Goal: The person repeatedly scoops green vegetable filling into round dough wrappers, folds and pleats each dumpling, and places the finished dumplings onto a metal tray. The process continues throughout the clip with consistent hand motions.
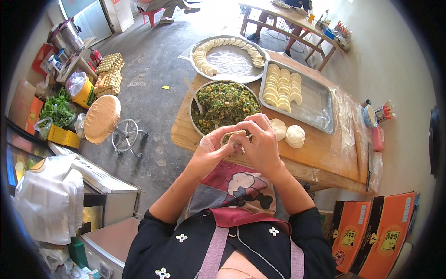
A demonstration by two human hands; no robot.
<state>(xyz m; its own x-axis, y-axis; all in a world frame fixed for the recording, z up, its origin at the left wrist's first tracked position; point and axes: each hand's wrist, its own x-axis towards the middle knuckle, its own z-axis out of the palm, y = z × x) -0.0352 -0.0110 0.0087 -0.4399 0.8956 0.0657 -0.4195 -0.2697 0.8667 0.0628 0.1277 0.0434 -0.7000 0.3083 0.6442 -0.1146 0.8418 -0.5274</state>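
Observation:
A dumpling wrapper (226,138) with green filling is held between both my hands, above the table's near edge. My left hand (213,144) cups it from the left, and my right hand (259,141) pinches its rim from the right. Just beyond them is a metal bowl of chopped green filling (228,103) with a spoon (195,96) standing in it. Two stacks of round wrappers (295,136) lie on the wooden board right of my right hand. Folded dumplings fill the left part of a metal tray (313,113); more form an arc on a round tray (237,66).
A rolling pin (357,153) lies on the floured right side of the board (327,160), near a small bowl (369,115). On the left stand a round stool (102,119) and egg trays (108,75). Orange cartons (379,233) are at lower right. Two people sit farther off.

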